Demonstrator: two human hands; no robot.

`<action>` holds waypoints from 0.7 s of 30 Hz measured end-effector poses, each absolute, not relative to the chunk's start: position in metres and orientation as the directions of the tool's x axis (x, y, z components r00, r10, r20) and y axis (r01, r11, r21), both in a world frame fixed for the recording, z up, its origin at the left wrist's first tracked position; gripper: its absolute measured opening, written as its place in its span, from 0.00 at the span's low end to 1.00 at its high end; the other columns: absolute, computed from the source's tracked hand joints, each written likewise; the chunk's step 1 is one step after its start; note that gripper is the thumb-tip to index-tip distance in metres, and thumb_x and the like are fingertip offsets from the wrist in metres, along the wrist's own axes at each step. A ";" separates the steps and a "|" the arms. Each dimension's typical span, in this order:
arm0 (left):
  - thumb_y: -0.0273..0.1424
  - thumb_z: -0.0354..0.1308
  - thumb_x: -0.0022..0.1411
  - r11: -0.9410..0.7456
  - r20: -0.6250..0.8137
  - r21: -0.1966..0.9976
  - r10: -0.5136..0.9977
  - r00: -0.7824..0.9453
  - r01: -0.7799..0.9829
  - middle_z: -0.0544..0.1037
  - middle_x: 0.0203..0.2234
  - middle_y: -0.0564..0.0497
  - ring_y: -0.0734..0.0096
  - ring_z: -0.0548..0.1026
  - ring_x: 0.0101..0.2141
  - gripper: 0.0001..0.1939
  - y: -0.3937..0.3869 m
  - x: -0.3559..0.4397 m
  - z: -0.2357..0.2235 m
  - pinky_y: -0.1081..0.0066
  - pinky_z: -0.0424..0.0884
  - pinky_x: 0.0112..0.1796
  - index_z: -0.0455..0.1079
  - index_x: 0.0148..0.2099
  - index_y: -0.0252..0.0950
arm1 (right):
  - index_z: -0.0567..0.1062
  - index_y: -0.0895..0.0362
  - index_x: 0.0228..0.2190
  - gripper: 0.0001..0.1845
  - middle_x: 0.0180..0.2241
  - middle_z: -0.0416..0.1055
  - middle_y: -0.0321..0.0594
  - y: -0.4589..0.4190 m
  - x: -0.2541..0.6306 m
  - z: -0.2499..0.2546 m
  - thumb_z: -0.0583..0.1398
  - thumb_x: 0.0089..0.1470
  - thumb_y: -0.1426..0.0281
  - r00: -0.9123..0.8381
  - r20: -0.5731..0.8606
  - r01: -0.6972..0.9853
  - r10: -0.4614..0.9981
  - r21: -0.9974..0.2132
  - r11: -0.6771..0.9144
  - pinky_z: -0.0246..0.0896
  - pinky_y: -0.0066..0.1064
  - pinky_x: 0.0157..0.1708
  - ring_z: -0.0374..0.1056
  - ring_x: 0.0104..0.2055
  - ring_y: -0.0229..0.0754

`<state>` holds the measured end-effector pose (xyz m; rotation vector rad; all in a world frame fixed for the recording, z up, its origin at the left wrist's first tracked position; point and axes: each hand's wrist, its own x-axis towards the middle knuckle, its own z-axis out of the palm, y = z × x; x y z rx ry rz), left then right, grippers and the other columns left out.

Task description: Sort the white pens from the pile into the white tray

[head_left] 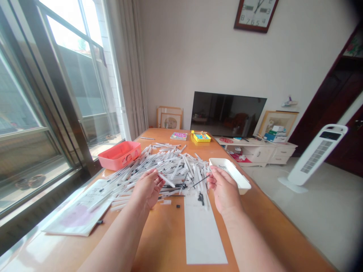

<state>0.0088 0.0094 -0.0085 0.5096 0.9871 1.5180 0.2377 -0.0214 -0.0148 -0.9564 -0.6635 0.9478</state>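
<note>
My left hand (148,186) pinches a white pen barrel (168,180) that points forward and to the right. Between the fingertips of my right hand (226,187) is a thin black stick (199,181), like a pen refill, slanting toward the barrel without touching it. Beyond and beneath both hands spreads a heap of translucent white pen parts (163,162) mixed with black ones. A long white paper strip (202,234) lies between my forearms. Close to my left wrist, a small black cap (178,206) rests on the wooden table (167,238).
A pink bin (119,155) stands left of the heap, and a white tray (243,183) with small pieces sits beside my right hand. A booklet (81,215) lies at left. Toward the far end are a yellow box (202,139) and a colourful book (178,136).
</note>
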 end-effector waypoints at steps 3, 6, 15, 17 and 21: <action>0.23 0.58 0.62 0.170 -0.231 0.795 0.972 -0.032 -0.583 0.74 0.30 0.50 0.78 0.74 0.26 0.06 -0.002 0.022 -0.006 0.78 0.73 0.27 0.67 0.41 0.35 | 0.80 0.56 0.42 0.22 0.31 0.77 0.42 -0.022 0.239 -0.012 0.70 0.46 0.60 0.456 0.084 -0.383 0.886 -0.880 0.281 0.62 0.24 0.24 0.70 0.29 0.37; 0.23 0.60 0.61 0.278 -0.242 0.787 0.960 0.140 -0.551 0.75 0.32 0.50 0.79 0.74 0.26 0.09 -0.014 0.032 -0.004 0.78 0.72 0.27 0.69 0.45 0.35 | 0.79 0.55 0.44 0.22 0.32 0.78 0.42 -0.024 0.241 -0.007 0.69 0.47 0.60 0.465 0.102 -0.406 0.879 -0.858 0.314 0.64 0.26 0.27 0.71 0.31 0.38; 0.27 0.62 0.60 0.395 -0.207 0.802 0.888 0.411 -0.449 0.77 0.40 0.47 0.77 0.75 0.29 0.22 -0.033 0.047 -0.002 0.78 0.71 0.26 0.70 0.57 0.42 | 0.78 0.54 0.46 0.22 0.35 0.77 0.42 -0.034 0.239 0.006 0.68 0.50 0.61 0.458 0.170 -0.414 0.872 -0.827 0.379 0.65 0.28 0.30 0.71 0.33 0.39; 0.29 0.63 0.60 0.395 -0.209 0.823 0.879 0.428 -0.408 0.77 0.41 0.47 0.78 0.74 0.27 0.24 -0.034 0.049 -0.001 0.79 0.68 0.25 0.69 0.59 0.43 | 0.78 0.54 0.46 0.22 0.35 0.77 0.42 -0.034 0.240 0.007 0.68 0.49 0.60 0.463 0.173 -0.406 0.869 -0.830 0.381 0.65 0.28 0.30 0.71 0.33 0.39; 0.32 0.62 0.61 0.353 -0.185 0.866 0.885 0.428 -0.354 0.78 0.39 0.45 0.80 0.71 0.26 0.22 -0.034 0.050 -0.001 0.79 0.66 0.24 0.70 0.58 0.40 | 0.78 0.54 0.46 0.22 0.34 0.77 0.42 -0.034 0.240 0.007 0.68 0.50 0.60 0.455 0.176 -0.405 0.873 -0.832 0.379 0.64 0.28 0.30 0.70 0.32 0.38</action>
